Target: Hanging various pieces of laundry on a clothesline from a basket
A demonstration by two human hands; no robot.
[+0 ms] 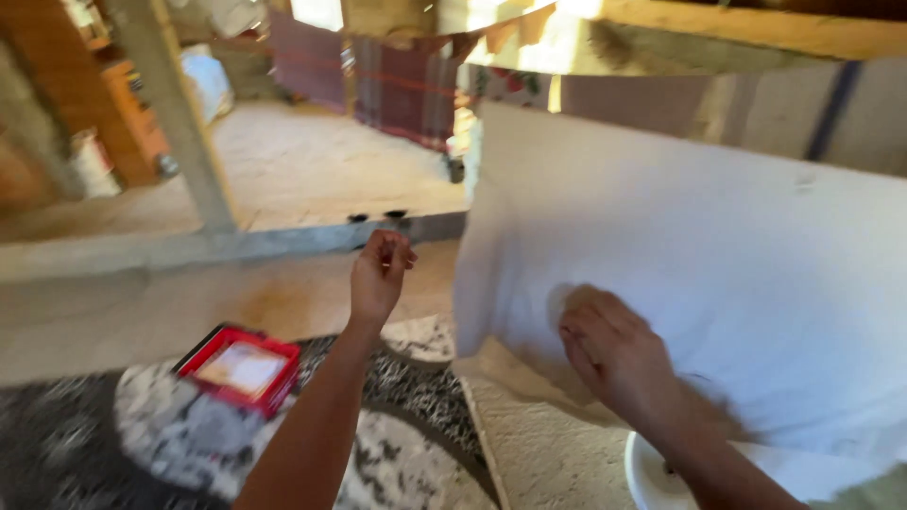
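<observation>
A white round basin [652, 477] sits at the bottom edge, under the right forearm. Just above it, the right hand [609, 354] presses its curled fingers against the lower part of a large white cloth sheet [699, 255] that hangs across the right side. The left hand [380, 279] is raised apart from it, fingertips pinched together; whether they grip anything cannot be told. Lower left, a red square box [241, 368] lies on a black-and-white patterned rug [397, 453]. Beyond, checked cloths [402, 90] hang.
</observation>
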